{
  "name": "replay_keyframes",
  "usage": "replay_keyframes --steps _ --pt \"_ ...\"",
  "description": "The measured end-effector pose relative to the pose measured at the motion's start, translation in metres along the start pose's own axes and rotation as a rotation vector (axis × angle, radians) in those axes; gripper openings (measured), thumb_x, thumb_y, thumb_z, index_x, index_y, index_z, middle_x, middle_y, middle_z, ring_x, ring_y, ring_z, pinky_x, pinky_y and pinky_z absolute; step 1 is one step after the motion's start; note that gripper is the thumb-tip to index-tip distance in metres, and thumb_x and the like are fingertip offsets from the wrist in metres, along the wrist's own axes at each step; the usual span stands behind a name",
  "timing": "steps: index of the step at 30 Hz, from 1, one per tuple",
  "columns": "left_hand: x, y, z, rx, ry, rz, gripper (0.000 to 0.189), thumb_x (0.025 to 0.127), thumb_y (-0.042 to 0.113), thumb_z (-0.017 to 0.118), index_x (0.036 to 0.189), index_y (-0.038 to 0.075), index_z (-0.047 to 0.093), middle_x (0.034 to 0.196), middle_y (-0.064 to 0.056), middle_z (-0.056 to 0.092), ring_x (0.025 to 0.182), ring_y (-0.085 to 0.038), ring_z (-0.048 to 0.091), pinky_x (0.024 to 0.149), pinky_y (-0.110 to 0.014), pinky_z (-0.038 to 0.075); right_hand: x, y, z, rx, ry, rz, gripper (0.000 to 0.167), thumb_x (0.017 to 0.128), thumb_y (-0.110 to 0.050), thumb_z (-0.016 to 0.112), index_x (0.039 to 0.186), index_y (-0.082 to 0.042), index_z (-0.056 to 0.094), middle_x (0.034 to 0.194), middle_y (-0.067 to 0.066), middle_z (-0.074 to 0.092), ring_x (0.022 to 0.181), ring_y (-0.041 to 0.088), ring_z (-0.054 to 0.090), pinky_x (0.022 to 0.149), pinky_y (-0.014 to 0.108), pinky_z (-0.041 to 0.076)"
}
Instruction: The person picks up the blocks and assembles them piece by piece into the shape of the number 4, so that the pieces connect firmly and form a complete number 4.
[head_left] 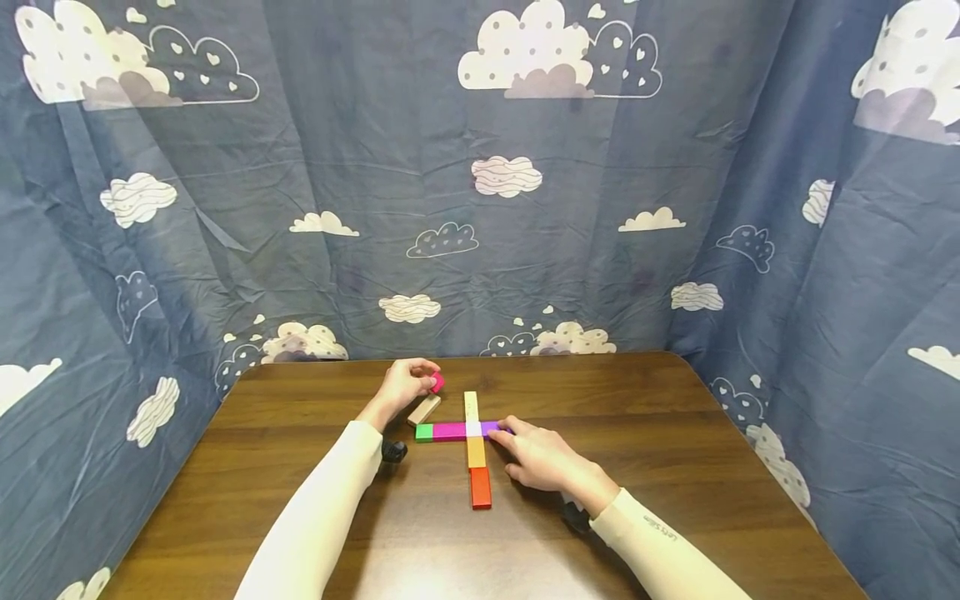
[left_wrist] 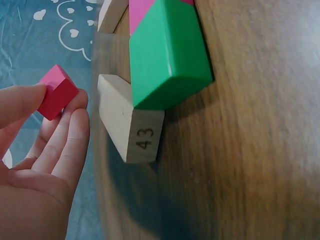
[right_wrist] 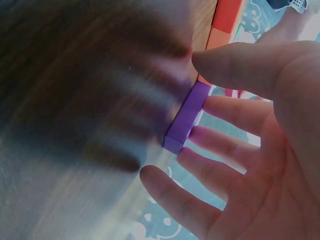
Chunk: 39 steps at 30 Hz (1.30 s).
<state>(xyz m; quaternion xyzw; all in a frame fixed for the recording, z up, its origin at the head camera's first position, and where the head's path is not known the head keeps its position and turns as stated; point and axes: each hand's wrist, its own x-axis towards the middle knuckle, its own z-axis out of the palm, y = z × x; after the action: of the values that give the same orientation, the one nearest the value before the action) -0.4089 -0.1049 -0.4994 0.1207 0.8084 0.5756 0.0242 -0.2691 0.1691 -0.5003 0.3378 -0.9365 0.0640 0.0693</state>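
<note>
My left hand pinches a small pink block between thumb and fingers, above the table's far side. Under that hand lies a plain wooden block marked 43, beside the end of a row. The row has a green block, a magenta block, a white block and a purple block. My right hand, fingers spread and fairly straight, touches the purple block with its fingertips. Crossing the row is a line with a pale yellow block, an orange block and a red block.
The blocks lie on a brown wood-grain table. A dark blue curtain with cloud prints hangs behind the table and along its sides. A black wrist device sits under the left wrist.
</note>
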Motion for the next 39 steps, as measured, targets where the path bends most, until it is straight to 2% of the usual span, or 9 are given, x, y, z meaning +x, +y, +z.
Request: replay_keyframes --steps 4,10,15,22,31,39 --pt "0.002 -0.004 0.001 -0.004 0.019 0.001 0.022 0.088 -0.008 0.068 0.110 -0.005 0.071 0.098 -0.017 0.073 0.085 -0.023 0.070 0.077 -0.038 0.058 0.001 -0.001 0.002 0.000 -0.004 -0.004 0.059 0.083 -0.020 0.078 0.139 -0.010 0.059 0.133 0.011 0.055 0.104 0.026 0.066 0.077 0.047 0.056" --pt "0.007 -0.001 0.005 0.099 0.088 0.007 0.021 0.084 -0.001 0.073 0.106 0.000 0.075 0.094 -0.010 0.075 0.082 -0.019 0.068 0.073 -0.030 0.053 0.001 0.000 0.002 -0.004 -0.002 0.002 0.059 0.084 -0.020 0.078 0.139 -0.010 0.059 0.134 0.011 0.055 0.105 0.026 0.066 0.080 0.047 0.056" --pt "0.011 -0.001 0.010 0.154 0.146 -0.040 0.018 0.081 0.003 0.079 0.099 0.007 0.078 0.092 -0.007 0.076 0.086 -0.020 0.067 0.077 -0.032 0.050 0.001 0.002 0.002 -0.010 0.000 0.003 0.059 0.084 -0.020 0.078 0.139 -0.010 0.059 0.134 0.011 0.055 0.105 0.026 0.065 0.080 0.047 0.056" --pt "0.010 -0.005 0.013 0.213 0.183 -0.086 0.015 0.079 0.004 0.081 0.093 0.005 0.078 0.090 -0.006 0.075 0.088 -0.023 0.064 0.080 -0.034 0.048 0.001 0.001 0.002 -0.006 -0.004 0.000 0.061 0.083 -0.021 0.078 0.140 -0.010 0.058 0.135 0.011 0.055 0.107 0.027 0.065 0.080 0.047 0.056" --pt "0.008 -0.009 0.013 0.317 0.152 -0.077 0.010 0.079 0.006 0.083 0.087 0.004 0.078 0.081 -0.003 0.074 0.078 -0.018 0.064 0.073 -0.031 0.049 0.000 0.000 0.006 -0.015 0.005 -0.005 0.062 0.082 -0.020 0.079 0.140 -0.010 0.058 0.134 0.012 0.055 0.106 0.026 0.066 0.078 0.047 0.056" --pt "0.010 -0.008 0.012 0.414 0.138 -0.085 0.008 0.081 0.009 0.081 0.088 0.006 0.080 0.087 -0.005 0.075 0.088 -0.025 0.064 0.082 -0.037 0.050 0.001 0.001 0.005 -0.021 -0.002 -0.002 0.062 0.082 -0.021 0.079 0.140 -0.010 0.058 0.135 0.011 0.055 0.106 0.026 0.065 0.078 0.046 0.056"
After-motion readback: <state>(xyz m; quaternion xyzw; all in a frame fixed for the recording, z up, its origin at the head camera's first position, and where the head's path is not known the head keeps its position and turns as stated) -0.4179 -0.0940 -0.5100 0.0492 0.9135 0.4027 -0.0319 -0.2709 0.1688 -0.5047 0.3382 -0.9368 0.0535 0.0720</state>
